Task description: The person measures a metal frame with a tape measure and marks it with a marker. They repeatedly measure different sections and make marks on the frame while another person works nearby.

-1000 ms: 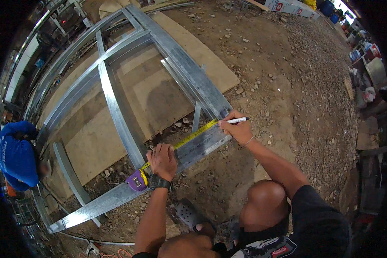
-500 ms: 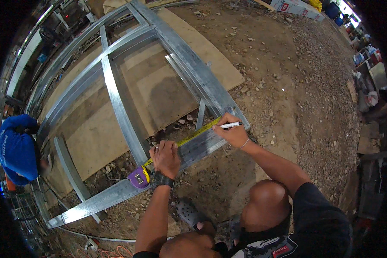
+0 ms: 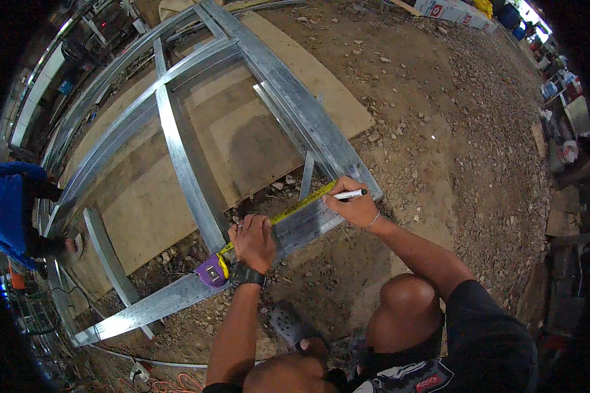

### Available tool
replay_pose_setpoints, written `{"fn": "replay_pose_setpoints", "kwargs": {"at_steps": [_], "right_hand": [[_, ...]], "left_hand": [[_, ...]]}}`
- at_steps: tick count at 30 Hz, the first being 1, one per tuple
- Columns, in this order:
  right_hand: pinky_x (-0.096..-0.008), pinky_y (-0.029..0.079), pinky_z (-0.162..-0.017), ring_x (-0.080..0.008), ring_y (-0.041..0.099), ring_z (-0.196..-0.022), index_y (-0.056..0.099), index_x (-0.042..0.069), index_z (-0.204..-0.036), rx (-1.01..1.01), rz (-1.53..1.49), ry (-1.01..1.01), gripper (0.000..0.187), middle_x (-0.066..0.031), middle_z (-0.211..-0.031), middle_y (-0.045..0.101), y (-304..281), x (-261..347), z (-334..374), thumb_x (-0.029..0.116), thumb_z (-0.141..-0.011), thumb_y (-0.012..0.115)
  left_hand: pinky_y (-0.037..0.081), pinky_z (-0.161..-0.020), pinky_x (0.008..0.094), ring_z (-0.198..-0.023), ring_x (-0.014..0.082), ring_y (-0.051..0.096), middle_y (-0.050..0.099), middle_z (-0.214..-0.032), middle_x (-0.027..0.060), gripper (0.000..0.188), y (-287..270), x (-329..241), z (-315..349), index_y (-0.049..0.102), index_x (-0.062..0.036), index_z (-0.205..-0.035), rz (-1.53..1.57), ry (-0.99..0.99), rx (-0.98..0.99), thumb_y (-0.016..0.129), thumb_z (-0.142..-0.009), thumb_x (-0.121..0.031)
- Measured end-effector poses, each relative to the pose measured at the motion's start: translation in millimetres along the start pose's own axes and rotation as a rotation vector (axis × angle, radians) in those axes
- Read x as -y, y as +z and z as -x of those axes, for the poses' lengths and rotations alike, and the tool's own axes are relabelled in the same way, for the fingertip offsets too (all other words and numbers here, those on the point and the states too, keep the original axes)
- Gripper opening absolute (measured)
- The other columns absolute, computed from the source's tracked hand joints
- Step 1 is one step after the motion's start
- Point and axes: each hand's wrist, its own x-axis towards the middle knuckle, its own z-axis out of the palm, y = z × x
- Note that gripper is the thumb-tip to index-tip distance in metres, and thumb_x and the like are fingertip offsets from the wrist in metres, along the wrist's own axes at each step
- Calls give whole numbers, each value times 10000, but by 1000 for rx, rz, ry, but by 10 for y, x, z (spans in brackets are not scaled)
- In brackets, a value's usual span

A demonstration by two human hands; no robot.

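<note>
**Ana:** Tape measure (image 3: pixel 211 270), purple case, lies on the near rail of the galvanised steel frame (image 3: pixel 177 298). Its yellow blade (image 3: pixel 294 208) runs up and to the right along that rail. Only the head view here, so that's all we go by.

**Ben:** And the hands?

**Ana:** Left hand (image 3: pixel 252 239) is pressed down on the blade just beyond the case, fingers curled over the tape and the rail's edge, pinning it flat. A dark watch (image 3: pixel 247 274) sits on that wrist, touching the case's side.

**Ben:** Right one?

**Ana:** Right hand (image 3: pixel 354 206) rests at the far end of the blade, fingers closed around a white marker (image 3: pixel 349 194). The marker lies nearly level, pointing right, over the rail near the frame's corner. I can't tell whether the tip touches metal.

**Ben:** What's under the frame?

**Ana:** Plywood sheets (image 3: pixel 242 141) on gravelly dirt ground (image 3: pixel 439 131). The frame's long members curve away to the upper left, with a cross stud (image 3: pixel 183 170) between them.

**Ben:** Anyone else?

**Ana:** A person in a blue top (image 3: pixel 10 206) crouches at the far left edge, beside the frame's other end. The wearer squats, a bare knee (image 3: pixel 403 314) under the right forearm and a dark clog (image 3: pixel 288 324) on the dirt below the rail.
</note>
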Motion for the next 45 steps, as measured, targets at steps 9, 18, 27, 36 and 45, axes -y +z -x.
{"fn": "replay_pose_setpoints", "kwargs": {"at_steps": [9, 18, 27, 36, 45], "right_hand": [[-291, 457, -612, -54, 544, -691, 641, 41, -851, 1, -48, -8, 218, 11, -737, 623, -7, -25, 1, 156, -887, 823], [-307, 447, -586, -79, 587, -684, 648, 47, -869, 16, -124, 2, 226, 5, -750, 647, 69, 27, 27, 149, -873, 850], [-310, 462, -553, -104, 597, -613, 621, 49, -873, 7, 30, -131, 248, -53, -694, 653, 351, 6, 23, 170, -862, 837], [-261, 392, -427, -130, 581, -525, 544, 85, -843, -341, -754, 285, 250, -79, -728, 650, -227, 212, -185, 23, -839, 786], [-244, 391, -455, -94, 558, -533, 570, 66, -840, -83, -474, 97, 202, -72, -716, 673, 97, 79, -35, 11, -849, 765]], "left_hand": [[392, -947, 478, -954, 358, 636, 650, -980, 97, 50, -15, -3, -3, 669, -128, -996, -4, 0, 36, 643, -962, -153], [400, -971, 488, -963, 360, 642, 655, -986, 109, 96, 11, 26, 13, 684, -111, -1015, 17, 13, -4, 628, -986, -183], [400, -952, 482, -965, 375, 628, 652, -971, 107, 78, 0, 3, -12, 682, -115, -1017, 22, -12, 33, 653, -952, -145], [402, -933, 494, -933, 358, 638, 654, -954, 111, 84, 10, 11, 5, 676, -118, -957, -1, -18, -3, 633, -977, -187], [406, -922, 480, -914, 362, 627, 648, -944, 116, 83, -6, 4, -16, 667, -115, -952, 27, 4, -7, 635, -979, -188]]}}
